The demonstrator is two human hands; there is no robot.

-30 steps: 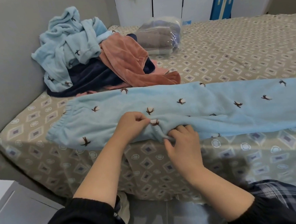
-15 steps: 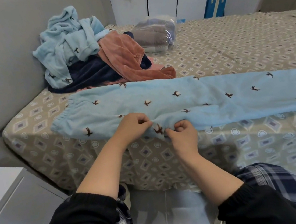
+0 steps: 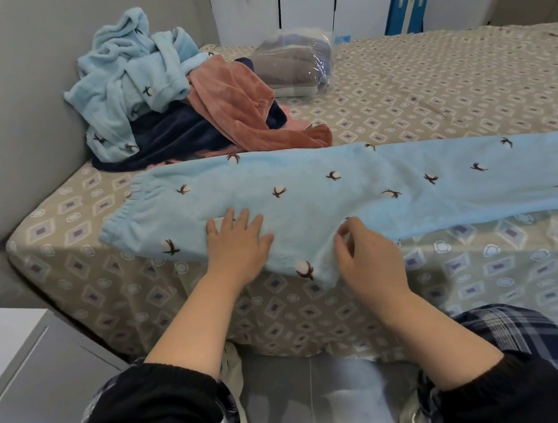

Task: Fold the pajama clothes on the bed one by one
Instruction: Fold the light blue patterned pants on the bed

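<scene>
I record the left hand (image 3: 239, 239) flat, fingers spread, pressing the light blue pajama trousers (image 3: 319, 186) near their waistband, the right hand (image 3: 368, 257) loosely curled at their near edge (pinching or merely touching, I cannot tell), the trousers lying lengthwise along the bed (image 3: 430, 92) edge, the pile of clothes (image 3: 140, 84) behind.

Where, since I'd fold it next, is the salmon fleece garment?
In the head view, the salmon fleece garment lies left of centre on the patterned bed, draped over a navy garment, right of the crumpled blue top.
</scene>
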